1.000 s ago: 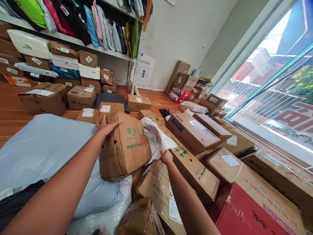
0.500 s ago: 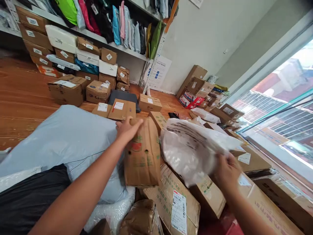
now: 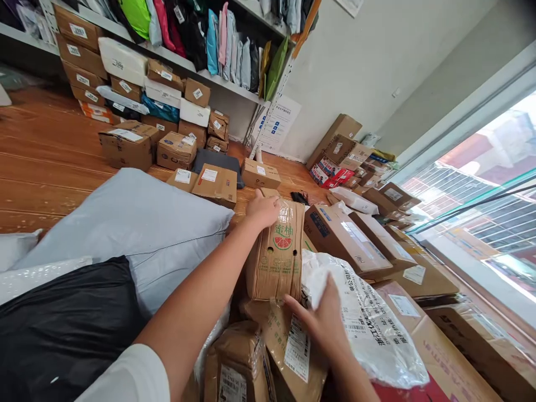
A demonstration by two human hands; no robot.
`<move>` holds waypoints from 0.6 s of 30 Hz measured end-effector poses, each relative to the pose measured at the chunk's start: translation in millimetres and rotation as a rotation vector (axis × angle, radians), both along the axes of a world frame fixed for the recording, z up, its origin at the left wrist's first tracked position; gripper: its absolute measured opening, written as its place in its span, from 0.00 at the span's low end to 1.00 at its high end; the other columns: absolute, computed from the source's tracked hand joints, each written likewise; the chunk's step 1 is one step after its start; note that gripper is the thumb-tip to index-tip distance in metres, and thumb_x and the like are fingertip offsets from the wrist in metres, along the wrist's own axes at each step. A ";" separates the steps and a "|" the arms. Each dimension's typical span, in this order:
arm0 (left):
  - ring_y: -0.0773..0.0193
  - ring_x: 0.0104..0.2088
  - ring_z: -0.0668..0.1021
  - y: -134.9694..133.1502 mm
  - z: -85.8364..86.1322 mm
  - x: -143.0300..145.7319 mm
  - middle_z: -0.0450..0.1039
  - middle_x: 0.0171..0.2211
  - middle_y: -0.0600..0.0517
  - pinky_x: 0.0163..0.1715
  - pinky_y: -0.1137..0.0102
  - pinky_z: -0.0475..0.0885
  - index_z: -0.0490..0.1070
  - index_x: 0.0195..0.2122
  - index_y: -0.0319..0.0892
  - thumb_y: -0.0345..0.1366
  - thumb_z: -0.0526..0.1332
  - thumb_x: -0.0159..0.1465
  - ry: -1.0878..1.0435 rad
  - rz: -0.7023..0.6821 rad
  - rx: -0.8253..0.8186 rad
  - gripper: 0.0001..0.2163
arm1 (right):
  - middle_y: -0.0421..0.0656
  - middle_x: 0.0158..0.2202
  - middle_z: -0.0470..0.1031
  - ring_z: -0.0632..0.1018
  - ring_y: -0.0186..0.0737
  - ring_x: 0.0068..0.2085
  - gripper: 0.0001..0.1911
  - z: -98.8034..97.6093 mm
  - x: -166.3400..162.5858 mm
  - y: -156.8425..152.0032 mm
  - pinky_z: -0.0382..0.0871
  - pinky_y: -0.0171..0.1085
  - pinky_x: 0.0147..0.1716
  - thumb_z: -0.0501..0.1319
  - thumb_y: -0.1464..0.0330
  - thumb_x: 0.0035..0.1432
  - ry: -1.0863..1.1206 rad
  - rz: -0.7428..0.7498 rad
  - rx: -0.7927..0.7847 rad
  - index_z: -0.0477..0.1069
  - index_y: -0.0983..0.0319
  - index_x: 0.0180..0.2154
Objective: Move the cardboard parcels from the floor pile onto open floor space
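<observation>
1. Counting hands: two, both the person's own. The left hand [image 3: 263,209] lies palm-down with fingers curled over the top edge of one upright cardboard box [image 3: 276,251]; the right hand [image 3: 324,324] is spread flat on one white plastic mailer [image 3: 368,324].
2. One big grey poly bag [image 3: 138,223] sits left of the box, one black bag [image 3: 62,329] nearer the camera, and one bubble-wrap piece [image 3: 39,273] between them at the left edge.
3. Two flat labelled cartons [image 3: 215,181] lie on the wooden floor [image 3: 42,162] behind the grey bag; one small carton [image 3: 260,173] is just right of them.
4. The shelf [image 3: 234,89] holds a row of hanging soft packets; too many and too overlapped to count. Stacked cartons under it are cut off at the top left.
5. The right thumb is hidden, so a grip on the mailer cannot be told. The mailer's far corner runs over a red box [image 3: 402,393], mostly covered.
6. Box look: brown, dented, taped on top, green print with a red watermelon-slice logo, two small round holes in the face. It stands among piled parcels, resting on a labelled flat carton [image 3: 293,346], touching the mailer on its right side.
</observation>
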State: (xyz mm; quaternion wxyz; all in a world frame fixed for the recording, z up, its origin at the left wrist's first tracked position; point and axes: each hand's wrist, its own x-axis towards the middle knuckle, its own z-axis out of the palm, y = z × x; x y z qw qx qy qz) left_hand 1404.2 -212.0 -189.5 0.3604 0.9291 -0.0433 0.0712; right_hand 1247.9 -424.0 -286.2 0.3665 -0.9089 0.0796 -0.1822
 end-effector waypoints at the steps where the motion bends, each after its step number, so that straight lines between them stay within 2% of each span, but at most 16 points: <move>1: 0.47 0.52 0.76 0.6 -0.3 -0.6 0.61 0.56 0.42 0.53 0.56 0.69 0.67 0.62 0.53 0.45 0.44 0.69 -0.002 0.000 0.001 0.23 | 0.73 0.68 0.45 0.46 0.71 0.70 0.73 -0.4 16.1 32.2 0.39 0.59 0.67 0.71 0.44 0.27 0.013 0.021 -0.096 0.46 0.80 0.66; 3: 0.47 0.53 0.76 3.3 -3.8 -0.1 0.61 0.56 0.42 0.55 0.56 0.68 0.67 0.62 0.54 0.47 0.44 0.69 -0.009 -0.018 0.002 0.24 | 0.77 0.68 0.40 0.45 0.80 0.68 0.76 -5.1 44.7 75.3 0.41 0.67 0.64 0.73 0.45 0.26 0.055 -0.060 -0.234 0.44 0.78 0.67; 4: 0.48 0.54 0.75 5.3 -8.6 0.8 0.61 0.56 0.44 0.56 0.57 0.67 0.66 0.62 0.56 0.48 0.44 0.70 -0.026 -0.042 -0.006 0.23 | 0.78 0.67 0.40 0.48 0.82 0.67 0.76 -8.6 56.0 84.8 0.44 0.69 0.62 0.74 0.46 0.27 0.045 -0.105 -0.285 0.43 0.77 0.67; 6: 0.55 0.57 0.73 9.7 -26.9 1.8 0.61 0.58 0.48 0.59 0.62 0.65 0.62 0.64 0.59 0.46 0.43 0.71 -0.078 -0.076 -0.029 0.22 | 0.77 0.66 0.46 0.55 0.82 0.65 0.73 -13.5 72.7 83.4 0.51 0.68 0.59 0.74 0.48 0.30 0.009 -0.175 -0.349 0.41 0.74 0.68; 7: 0.58 0.58 0.72 11.6 -40.9 1.2 0.61 0.59 0.49 0.60 0.65 0.65 0.60 0.65 0.57 0.42 0.43 0.71 -0.092 -0.070 -0.036 0.22 | 0.76 0.64 0.49 0.59 0.80 0.63 0.71 -13.5 78.8 75.9 0.54 0.66 0.58 0.73 0.50 0.32 -0.005 -0.179 -0.364 0.41 0.73 0.68; 9: 0.58 0.58 0.72 13.9 -76.9 -2.2 0.61 0.61 0.43 0.58 0.64 0.67 0.59 0.66 0.46 0.30 0.45 0.69 -0.052 -0.006 -0.009 0.24 | 0.73 0.62 0.55 0.63 0.76 0.62 0.68 -8.5 88.5 57.1 0.58 0.63 0.58 0.72 0.52 0.34 0.007 -0.148 -0.366 0.41 0.74 0.68; 11: 0.46 0.58 0.71 14.5 -117.9 -5.4 0.64 0.58 0.31 0.59 0.54 0.66 0.66 0.59 0.30 0.22 0.51 0.63 0.067 0.040 0.079 0.23 | 0.72 0.61 0.57 0.63 0.74 0.61 0.68 -0.5 96.7 42.6 0.59 0.61 0.58 0.71 0.53 0.34 0.048 -0.107 -0.357 0.41 0.76 0.68; 12: 0.42 0.60 0.70 14.5 -137.9 -5.3 0.66 0.57 0.29 0.62 0.50 0.62 0.71 0.53 0.27 0.19 0.55 0.59 0.119 0.017 0.128 0.20 | 0.72 0.61 0.57 0.63 0.73 0.61 0.68 2.8 100.4 38.5 0.59 0.60 0.58 0.70 0.53 0.34 0.060 -0.093 -0.355 0.40 0.76 0.68; 13: 0.42 0.62 0.68 14.7 -156.4 -3.1 0.68 0.57 0.30 0.65 0.47 0.55 0.75 0.48 0.28 0.16 0.58 0.56 0.159 -0.020 0.171 0.18 | 0.71 0.61 0.57 0.63 0.73 0.61 0.68 5.2 103.7 36.2 0.59 0.60 0.59 0.70 0.52 0.34 0.062 -0.083 -0.355 0.40 0.76 0.68; 15: 0.47 0.66 0.64 16.0 -187.6 8.4 0.70 0.58 0.36 0.70 0.48 0.44 0.78 0.43 0.33 0.16 0.63 0.53 0.203 -0.096 0.222 0.17 | 0.69 0.61 0.57 0.62 0.73 0.61 0.69 7.0 108.9 34.1 0.58 0.61 0.59 0.70 0.51 0.32 0.048 -0.055 -0.353 0.40 0.74 0.68; 18: 0.50 0.68 0.60 19.2 -220.8 39.5 0.69 0.60 0.38 0.70 0.49 0.41 0.76 0.49 0.35 0.20 0.62 0.58 0.220 -0.097 0.199 0.17 | 0.66 0.60 0.58 0.60 0.71 0.62 0.70 7.0 114.1 28.5 0.55 0.62 0.61 0.70 0.52 0.30 0.053 0.026 -0.348 0.41 0.74 0.68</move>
